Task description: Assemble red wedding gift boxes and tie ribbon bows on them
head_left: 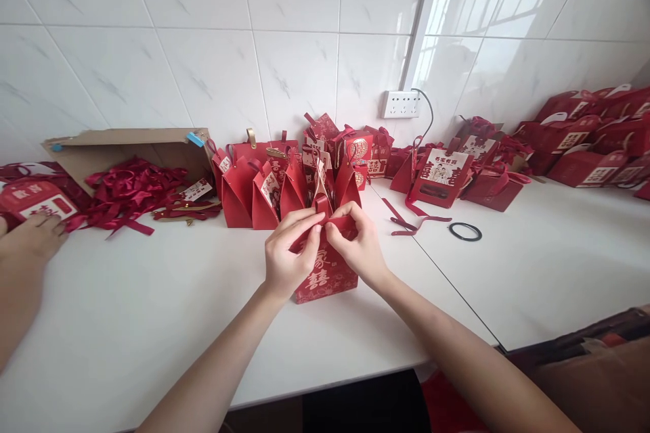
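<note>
A red gift box (pixel 328 277) with pale characters and a floral pattern stands upright on the white table in front of me. My left hand (pixel 292 250) pinches the left part of its top edge, thumb and fingertips together. My right hand (pixel 359 243) pinches the right part of that edge, close beside the left thumb. Between and just above my fingertips rises a dark red strap loop (pixel 321 203); whether my fingers touch it, I cannot tell. Behind the box stands a row of red peaked gift boxes (pixel 264 196), some with tags.
At the left edge another person's hand (pixel 35 243) rests by a red box (pixel 38 196). A cardboard box (pixel 137 139) holds a heap of red ribbons (pixel 135 189). Loose straps (pixel 406 220) and a black ring (pixel 465 231) lie to the right. More red boxes (pixel 573 142) are stacked far right.
</note>
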The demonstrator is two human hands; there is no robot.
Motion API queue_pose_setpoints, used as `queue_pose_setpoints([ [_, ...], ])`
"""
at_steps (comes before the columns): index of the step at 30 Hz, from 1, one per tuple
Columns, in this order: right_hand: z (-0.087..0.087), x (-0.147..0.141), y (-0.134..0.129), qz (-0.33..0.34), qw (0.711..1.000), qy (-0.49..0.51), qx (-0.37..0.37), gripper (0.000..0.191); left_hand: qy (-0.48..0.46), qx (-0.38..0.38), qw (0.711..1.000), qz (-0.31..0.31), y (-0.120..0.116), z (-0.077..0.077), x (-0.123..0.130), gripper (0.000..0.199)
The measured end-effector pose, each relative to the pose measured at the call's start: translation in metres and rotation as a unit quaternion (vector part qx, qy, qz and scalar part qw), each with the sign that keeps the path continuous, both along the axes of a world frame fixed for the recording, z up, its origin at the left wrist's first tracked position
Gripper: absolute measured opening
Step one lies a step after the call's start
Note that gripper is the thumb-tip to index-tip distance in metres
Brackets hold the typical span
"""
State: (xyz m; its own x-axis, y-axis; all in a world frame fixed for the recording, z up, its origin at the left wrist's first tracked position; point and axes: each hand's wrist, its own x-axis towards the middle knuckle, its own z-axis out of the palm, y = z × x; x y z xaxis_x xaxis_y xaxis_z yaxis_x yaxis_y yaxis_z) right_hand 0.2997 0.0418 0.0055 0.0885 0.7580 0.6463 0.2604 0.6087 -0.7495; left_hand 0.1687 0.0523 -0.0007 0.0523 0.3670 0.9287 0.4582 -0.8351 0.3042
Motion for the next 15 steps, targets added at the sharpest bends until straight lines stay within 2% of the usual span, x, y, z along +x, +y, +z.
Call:
queue_pose_setpoints([
  [7, -0.0017, 0.0018, 0.0013, 0.002, 1.0, 0.001, -0.003, 0.017, 0.001, -0.006, 1.0, 0.001, -0.0007, 0.0001, 0.0011, 0.018],
  [15, -0.0029, 0.0025, 0.0028, 0.003, 1.0, -0.003, 0.014, 0.01, 0.002, 0.0, 1.0, -0.012, 0.0005, 0.0003, 0.0007, 0.018],
])
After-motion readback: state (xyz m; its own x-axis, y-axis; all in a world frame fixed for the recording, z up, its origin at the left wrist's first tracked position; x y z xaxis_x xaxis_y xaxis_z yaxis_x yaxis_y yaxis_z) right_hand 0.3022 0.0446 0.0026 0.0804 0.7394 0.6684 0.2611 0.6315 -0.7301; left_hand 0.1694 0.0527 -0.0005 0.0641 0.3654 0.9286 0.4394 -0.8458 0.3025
